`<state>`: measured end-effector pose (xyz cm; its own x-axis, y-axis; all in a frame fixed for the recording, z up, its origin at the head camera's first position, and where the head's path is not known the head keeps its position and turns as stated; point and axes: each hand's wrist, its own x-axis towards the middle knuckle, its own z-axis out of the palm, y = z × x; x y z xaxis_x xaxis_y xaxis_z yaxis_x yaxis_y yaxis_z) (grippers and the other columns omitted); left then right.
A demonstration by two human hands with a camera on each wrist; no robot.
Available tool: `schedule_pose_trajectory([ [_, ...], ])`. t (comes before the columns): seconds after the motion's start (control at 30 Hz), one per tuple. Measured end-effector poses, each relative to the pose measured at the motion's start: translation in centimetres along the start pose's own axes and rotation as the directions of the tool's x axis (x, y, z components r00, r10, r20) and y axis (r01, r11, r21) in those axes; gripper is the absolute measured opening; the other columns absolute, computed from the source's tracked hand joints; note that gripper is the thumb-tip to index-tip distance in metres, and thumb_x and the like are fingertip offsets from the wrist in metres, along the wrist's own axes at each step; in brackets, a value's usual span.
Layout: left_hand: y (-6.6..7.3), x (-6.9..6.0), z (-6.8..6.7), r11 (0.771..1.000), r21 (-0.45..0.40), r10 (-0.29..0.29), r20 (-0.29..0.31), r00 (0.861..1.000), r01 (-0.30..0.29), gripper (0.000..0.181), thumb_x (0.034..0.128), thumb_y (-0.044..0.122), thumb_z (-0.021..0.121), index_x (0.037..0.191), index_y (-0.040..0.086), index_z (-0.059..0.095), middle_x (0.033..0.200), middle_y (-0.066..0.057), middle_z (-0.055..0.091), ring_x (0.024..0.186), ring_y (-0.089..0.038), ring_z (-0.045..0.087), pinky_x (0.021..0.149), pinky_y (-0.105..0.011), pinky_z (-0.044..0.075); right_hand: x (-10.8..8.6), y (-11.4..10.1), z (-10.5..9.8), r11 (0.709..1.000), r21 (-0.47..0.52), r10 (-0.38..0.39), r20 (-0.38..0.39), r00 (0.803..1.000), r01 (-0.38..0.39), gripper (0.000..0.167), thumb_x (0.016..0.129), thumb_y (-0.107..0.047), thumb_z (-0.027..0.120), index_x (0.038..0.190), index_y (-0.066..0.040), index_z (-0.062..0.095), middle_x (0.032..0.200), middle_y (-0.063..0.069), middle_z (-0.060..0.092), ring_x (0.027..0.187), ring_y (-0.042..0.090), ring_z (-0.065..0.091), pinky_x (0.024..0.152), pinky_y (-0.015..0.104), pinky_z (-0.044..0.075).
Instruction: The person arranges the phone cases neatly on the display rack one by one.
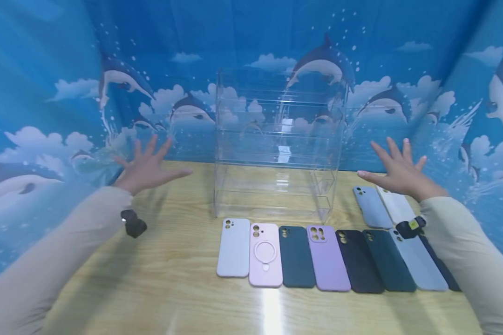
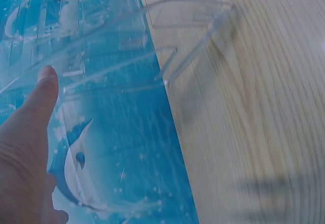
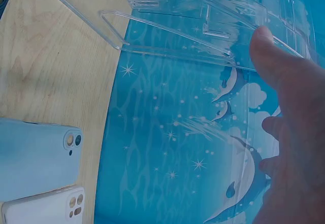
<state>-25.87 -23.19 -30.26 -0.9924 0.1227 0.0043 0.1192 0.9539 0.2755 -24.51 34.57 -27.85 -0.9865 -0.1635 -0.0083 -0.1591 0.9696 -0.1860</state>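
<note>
My left hand [image 1: 146,167] hovers to the left of a clear acrylic tiered rack [image 1: 276,153], fingers spread, holding nothing. On the other side my right hand [image 1: 400,170] is likewise spread and holds nothing, apart from the rack. Below it lie a light blue phone case [image 1: 372,207] and a white phone case [image 1: 396,204]. In the left wrist view the thumb [image 2: 40,99] points towards the rack's clear side panel [image 2: 198,46]. The right wrist view shows the other thumb [image 3: 274,56] near the opposite side of the rack [image 3: 167,31].
Several phone cases lie in a row before the rack, among them a pink one with a ring [image 1: 266,274], a purple one [image 1: 329,263] and a black one [image 1: 360,265]. The wooden table [image 1: 172,279] ends at a blue dolphin-print curtain [image 1: 251,37]. Both wrists carry small black cameras.
</note>
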Motion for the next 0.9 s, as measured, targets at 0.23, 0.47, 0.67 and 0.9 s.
schedule_pose_trajectory([
  [0.23, 2.3, 1.1, 2.1, 0.993, -0.12, 0.007, 0.038, 0.999, -0.003, 0.11, 0.0744, 0.084, 0.047, 0.153, 0.028, -0.006, 0.158, -0.01, -0.021, 0.136, -0.049, -0.026, 0.084, -0.086, -0.017, 0.1, 0.7, 0.4, 1.0, 0.027, 0.004, -0.006, 1.0, -0.004, 0.097, 0.09, -0.063, 0.05, 0.154, -0.015, -0.005, 0.152, 0.027, -0.024, 0.128, 0.044, -0.041, 0.086, 0.08, -0.027],
  [0.47, 4.9, 1.3, 5.4, 0.951, -0.296, 0.09, 0.001, 0.996, -0.085, 0.11, 0.0752, 0.077, 0.057, 0.153, 0.032, -0.005, 0.161, -0.009, -0.01, 0.143, -0.047, -0.009, 0.097, -0.084, -0.004, 0.0, 2.1, 1.3, 0.998, 0.062, 0.024, 0.005, 1.0, -0.024, 0.097, 0.09, -0.062, 0.051, 0.154, -0.011, -0.002, 0.152, 0.033, -0.016, 0.131, 0.054, -0.031, 0.089, 0.085, -0.014],
  [0.67, 6.5, 1.6, 7.6, 0.875, -0.461, 0.108, -0.108, 0.988, -0.146, 0.111, 0.0732, 0.069, 0.067, 0.155, 0.021, 0.01, 0.161, -0.009, 0.01, 0.146, -0.035, 0.013, 0.115, -0.063, 0.017, -0.2, 4.2, 2.5, 0.996, 0.073, 0.042, -0.019, 0.999, -0.041, 0.095, 0.092, -0.058, 0.051, 0.153, -0.004, 0.003, 0.15, 0.04, -0.003, 0.133, 0.062, -0.014, 0.091, 0.087, 0.0],
  [0.9, 7.8, 1.3, 8.7, 0.81, -0.583, 0.026, -0.077, 0.997, -0.066, 0.106, 0.0746, 0.062, 0.072, 0.154, 0.021, 0.015, 0.158, -0.008, 0.02, 0.144, -0.033, 0.021, 0.116, -0.055, 0.024, -0.5, 7.0, 4.3, 0.996, 0.084, 0.043, -0.01, 0.999, -0.042, 0.088, 0.095, -0.047, 0.053, 0.147, 0.012, 0.011, 0.141, 0.046, 0.013, 0.129, 0.065, 0.009, 0.098, 0.079, 0.014],
])
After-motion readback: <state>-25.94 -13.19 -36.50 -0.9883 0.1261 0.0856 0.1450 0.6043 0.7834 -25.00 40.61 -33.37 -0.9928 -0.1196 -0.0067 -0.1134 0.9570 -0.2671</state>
